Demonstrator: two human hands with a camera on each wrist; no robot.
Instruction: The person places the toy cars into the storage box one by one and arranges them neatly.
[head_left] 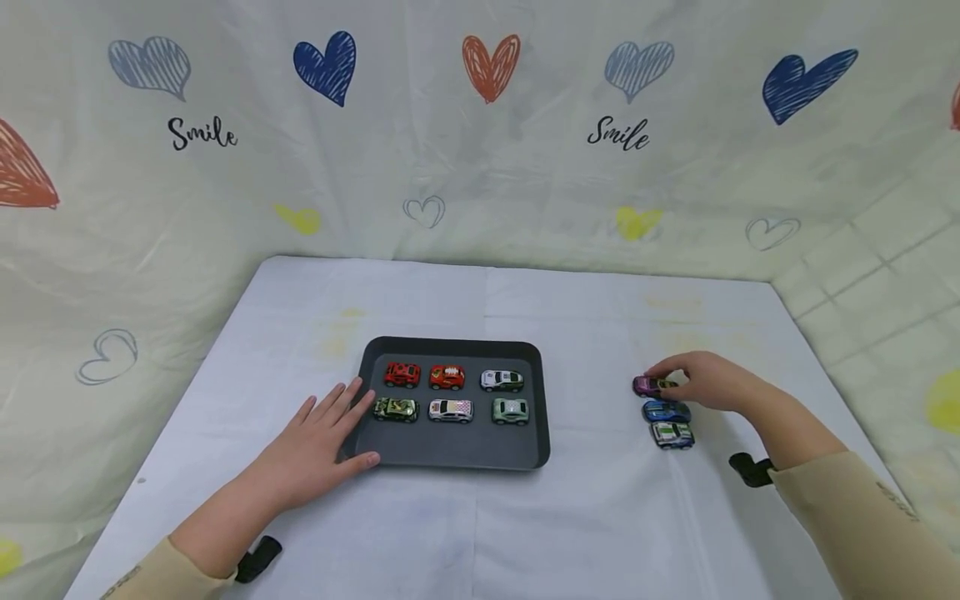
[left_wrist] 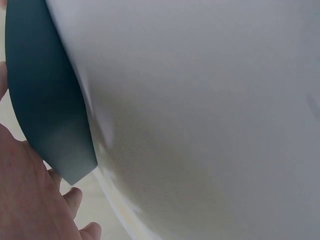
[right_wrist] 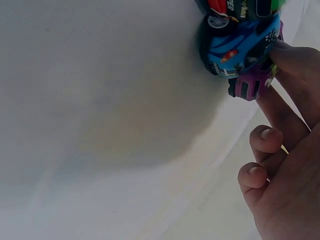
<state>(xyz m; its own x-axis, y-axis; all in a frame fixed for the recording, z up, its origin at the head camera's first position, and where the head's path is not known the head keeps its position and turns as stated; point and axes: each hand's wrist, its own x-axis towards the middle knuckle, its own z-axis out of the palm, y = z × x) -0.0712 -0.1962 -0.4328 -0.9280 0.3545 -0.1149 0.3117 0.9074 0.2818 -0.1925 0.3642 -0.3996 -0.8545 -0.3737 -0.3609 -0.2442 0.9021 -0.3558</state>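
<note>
My right hand (head_left: 705, 381) pinches a purple toy car (head_left: 647, 386) between thumb and fingers at the right of the table. Just in front of it a blue toy car (head_left: 666, 411) and a white-and-green toy car (head_left: 672, 435) stand in a close row. In the right wrist view the purple car (right_wrist: 250, 86) shows beyond the blue car (right_wrist: 245, 47). With fingers spread straight, my left hand (head_left: 315, 450) rests at the left edge of a dark grey tray (head_left: 457, 454). The tray's side (left_wrist: 47, 95) fills the upper left of the left wrist view.
Two rows of toy cars stand in the tray: a red one (head_left: 402, 375), another red one (head_left: 447, 377) and a white-and-black one (head_left: 502, 381) behind, with a camouflage one (head_left: 396, 409), a white one (head_left: 451, 411) and a pale green one (head_left: 511, 411) in front. A white cloth (head_left: 585, 517) covers the table.
</note>
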